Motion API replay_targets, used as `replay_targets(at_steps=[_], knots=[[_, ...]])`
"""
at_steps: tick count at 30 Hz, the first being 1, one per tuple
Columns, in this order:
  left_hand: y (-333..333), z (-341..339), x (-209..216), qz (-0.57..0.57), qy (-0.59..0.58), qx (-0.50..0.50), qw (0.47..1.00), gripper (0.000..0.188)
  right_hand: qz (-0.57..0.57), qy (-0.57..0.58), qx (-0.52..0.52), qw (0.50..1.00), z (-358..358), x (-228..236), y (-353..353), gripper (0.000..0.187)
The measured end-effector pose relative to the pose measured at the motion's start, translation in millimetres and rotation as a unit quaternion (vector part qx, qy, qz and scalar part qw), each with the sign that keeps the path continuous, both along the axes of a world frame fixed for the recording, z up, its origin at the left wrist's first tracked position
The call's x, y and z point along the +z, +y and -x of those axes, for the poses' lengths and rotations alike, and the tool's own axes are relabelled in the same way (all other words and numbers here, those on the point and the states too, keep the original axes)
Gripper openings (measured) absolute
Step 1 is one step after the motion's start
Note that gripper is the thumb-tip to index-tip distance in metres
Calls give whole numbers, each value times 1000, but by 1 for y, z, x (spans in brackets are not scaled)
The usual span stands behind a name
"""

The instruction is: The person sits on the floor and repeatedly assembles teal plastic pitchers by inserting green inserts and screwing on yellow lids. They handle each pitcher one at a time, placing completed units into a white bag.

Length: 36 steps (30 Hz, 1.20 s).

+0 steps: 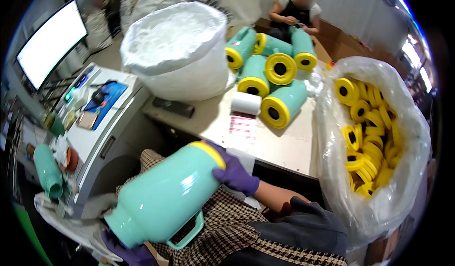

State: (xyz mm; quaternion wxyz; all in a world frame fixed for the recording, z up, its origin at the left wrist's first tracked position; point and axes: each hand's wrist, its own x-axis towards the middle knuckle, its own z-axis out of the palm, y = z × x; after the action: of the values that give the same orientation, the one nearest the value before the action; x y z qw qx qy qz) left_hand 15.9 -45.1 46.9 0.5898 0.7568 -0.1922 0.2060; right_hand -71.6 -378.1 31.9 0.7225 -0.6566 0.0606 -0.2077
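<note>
A large turquoise thermos jug body (163,195) lies tilted across my lap, its open neck at the lower left and its yellow base ring at the upper right. My right hand (237,171), in a purple glove, grips the base end; part of its fingers is hidden behind the ring. Under the neck, my gloved left hand (128,251) holds the jug from below, with most of its fingers out of sight. The jug's handle (192,233) points down toward my checked apron (227,214).
Several similar jugs (289,100) lie on the table (289,145) beside a label roll (246,103). A clear bag of yellow rings (372,147) stands right, a white sack (180,71) behind left. Another jug (47,171) is far left. A person (296,12) sits across, hands on a jug.
</note>
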Motion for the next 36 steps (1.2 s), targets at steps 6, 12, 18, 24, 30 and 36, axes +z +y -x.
replay_targets(at_steps=[6,12,18,24,30,36], knots=[[-24,-14,-3,-2,30,-288,957,63,-314,-338,-275,843,70,49,-154,57],[11,-16,-71,-32,183,-211,960,51,-186,-370,-473,778,158,-6,-423,53],[50,-13,-77,26,190,-50,980,23,118,-269,-374,880,191,-36,-515,36],[179,-2,-133,184,281,-5,942,35,361,-204,-338,845,31,-14,-181,39],[375,82,-261,549,249,283,746,18,318,-58,-198,926,-5,-17,-80,29],[469,60,-297,482,270,456,698,43,362,-79,-124,921,-23,3,-44,29]])
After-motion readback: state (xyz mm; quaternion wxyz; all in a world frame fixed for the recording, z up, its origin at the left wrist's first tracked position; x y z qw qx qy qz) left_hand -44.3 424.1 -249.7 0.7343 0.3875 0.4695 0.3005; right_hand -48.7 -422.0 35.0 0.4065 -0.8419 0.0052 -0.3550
